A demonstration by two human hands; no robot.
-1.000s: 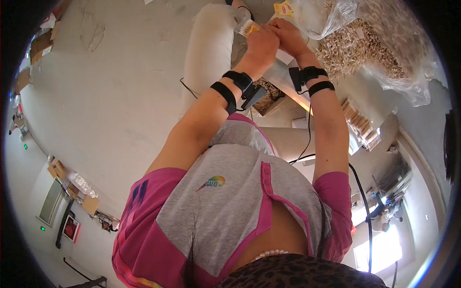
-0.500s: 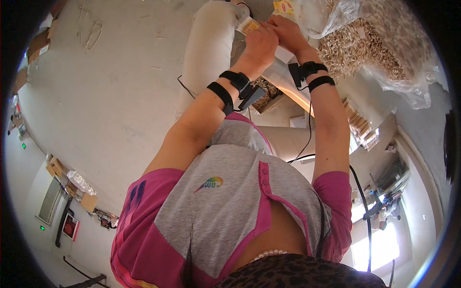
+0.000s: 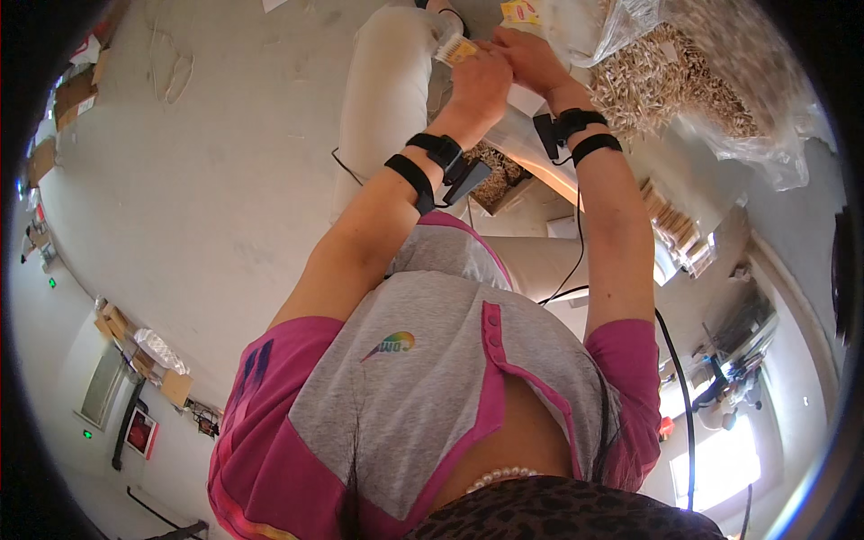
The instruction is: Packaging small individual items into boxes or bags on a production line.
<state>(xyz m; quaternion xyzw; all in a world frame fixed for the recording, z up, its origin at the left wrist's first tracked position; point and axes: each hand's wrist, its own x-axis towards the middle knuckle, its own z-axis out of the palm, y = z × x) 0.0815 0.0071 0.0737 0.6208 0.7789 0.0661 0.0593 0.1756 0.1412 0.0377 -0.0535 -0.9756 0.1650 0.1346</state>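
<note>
At the top of the head view my left hand (image 3: 481,85) is closed round a small clear-and-yellow packet (image 3: 456,50). A row of thin pale sticks shows at the packet's outer end. My right hand (image 3: 529,59) meets it from the right, fingers curled in and touching my left hand. What the right fingertips pinch is hidden. A yellow printed packet (image 3: 519,12) lies just beyond the right hand. To the right, a big clear plastic bag (image 3: 774,153) lies beside a heap of short thin wooden sticks (image 3: 648,81).
Below my forearms stands an open box (image 3: 493,180) of similar small sticks. Bundles of wooden pieces (image 3: 670,216) lie right of my right arm. A black cable (image 3: 681,387) hangs at the right. Cardboard boxes (image 3: 76,97) line the far left wall.
Both hands have shifted slightly up and left with the packet. The grip looks the same, and the view has tilted a little.
</note>
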